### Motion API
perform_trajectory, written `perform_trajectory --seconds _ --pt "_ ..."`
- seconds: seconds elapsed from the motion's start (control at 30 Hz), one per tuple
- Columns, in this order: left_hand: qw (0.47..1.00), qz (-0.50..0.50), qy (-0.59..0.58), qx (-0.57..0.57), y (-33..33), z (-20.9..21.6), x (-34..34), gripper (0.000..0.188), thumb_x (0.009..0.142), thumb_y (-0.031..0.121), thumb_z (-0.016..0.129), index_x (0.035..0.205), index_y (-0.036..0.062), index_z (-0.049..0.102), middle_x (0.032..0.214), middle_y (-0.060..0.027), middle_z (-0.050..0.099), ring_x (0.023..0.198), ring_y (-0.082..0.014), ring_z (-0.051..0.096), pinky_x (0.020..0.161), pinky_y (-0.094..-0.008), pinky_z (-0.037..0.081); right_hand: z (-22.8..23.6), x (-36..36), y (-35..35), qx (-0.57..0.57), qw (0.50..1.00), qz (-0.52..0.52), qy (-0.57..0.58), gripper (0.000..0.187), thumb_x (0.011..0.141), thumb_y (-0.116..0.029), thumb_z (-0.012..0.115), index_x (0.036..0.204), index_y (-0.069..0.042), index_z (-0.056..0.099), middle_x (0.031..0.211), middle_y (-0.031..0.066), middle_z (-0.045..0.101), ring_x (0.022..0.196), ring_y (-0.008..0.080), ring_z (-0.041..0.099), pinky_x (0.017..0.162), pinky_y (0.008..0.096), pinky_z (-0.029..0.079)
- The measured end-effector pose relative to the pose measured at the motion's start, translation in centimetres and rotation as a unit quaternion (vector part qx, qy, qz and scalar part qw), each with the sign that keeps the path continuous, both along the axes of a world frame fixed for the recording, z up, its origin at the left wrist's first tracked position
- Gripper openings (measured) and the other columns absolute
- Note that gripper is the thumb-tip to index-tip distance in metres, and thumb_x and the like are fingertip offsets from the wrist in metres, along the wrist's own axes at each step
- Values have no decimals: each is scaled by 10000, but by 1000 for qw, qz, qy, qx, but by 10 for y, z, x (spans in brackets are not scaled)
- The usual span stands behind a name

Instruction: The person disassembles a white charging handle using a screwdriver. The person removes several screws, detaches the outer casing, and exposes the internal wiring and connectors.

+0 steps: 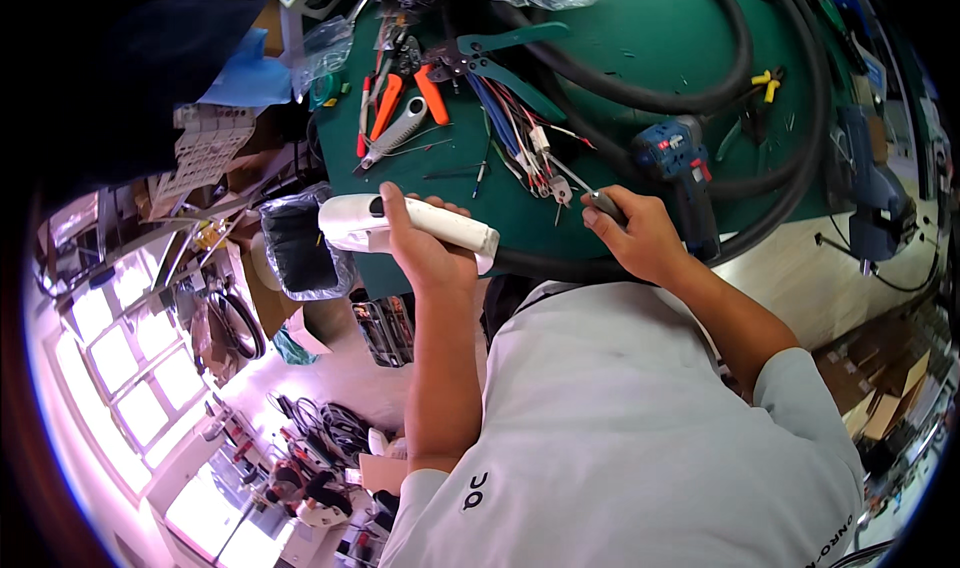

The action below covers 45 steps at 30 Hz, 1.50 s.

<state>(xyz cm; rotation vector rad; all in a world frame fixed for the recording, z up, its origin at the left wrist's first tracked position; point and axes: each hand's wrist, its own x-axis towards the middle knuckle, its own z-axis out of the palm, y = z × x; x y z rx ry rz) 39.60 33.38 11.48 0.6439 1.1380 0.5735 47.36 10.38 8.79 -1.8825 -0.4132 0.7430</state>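
Observation:
My left hand (432, 253) is wrapped around a white plastic handle housing (350, 218) with a dark button-like spot, held over the near edge of the green work mat (620, 28). In my right hand (648, 236) is a screwdriver (606, 206) with a grey handle, its shaft angled up and left toward a bundle of wires (512, 123). Small connectors and a metal piece (560, 190) lie at the wire ends; whether the screwdriver tip touches them I cannot tell. A thick black cable (560, 267) runs along the near edge, close to both hands.
A blue cordless drill (672, 153) stands right of my right hand. Green-handled crimping pliers (510, 50), orange-handled pliers (387, 108) and a grey utility knife (398, 130) lie beyond my left hand. Yellow-handled cutters (768, 84) rest at right. A plastic-lined black bin (303, 243) stands left.

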Motion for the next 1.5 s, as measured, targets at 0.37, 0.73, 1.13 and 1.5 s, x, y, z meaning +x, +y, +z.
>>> perform_trajectory --seconds 0.37,0.73,1.13,1.5 --pt "998 -52 -28 9 -5 -21 1 305 962 275 663 1072 25 528 924 -145 656 850 -265 672 738 -393 561 -13 -27 21 -27 996 88 -20 232 952 -238 635 963 -6 639 757 173 629 660 304 598 620 384 456" --pt "991 -105 -40 -75 13 -8 0 684 1012 383 572 1419 -68 259 1335 -345 509 1226 -409 555 972 -505 493 -52 -49 14 -16 1000 24 10 309 994 -290 591 1074 2 650 837 142 694 743 252 652 706 346 496" --pt "970 -153 -173 -81 9 -49 -21 772 1030 587 365 1478 -33 265 1474 -287 411 1356 -389 436 1121 -509 360 3 28 77 92 982 -39 -160 317 1008 -310 579 1040 2 629 781 101 668 700 196 617 692 316 493" --pt "924 -149 -340 -95 9 -68 -49 1152 767 946 221 1521 77 282 1518 -144 373 1399 -317 367 1154 -519 276 92 68 308 83 914 214 -336 333 999 -316 558 934 6 609 758 194 634 715 373 622 653 445 468"
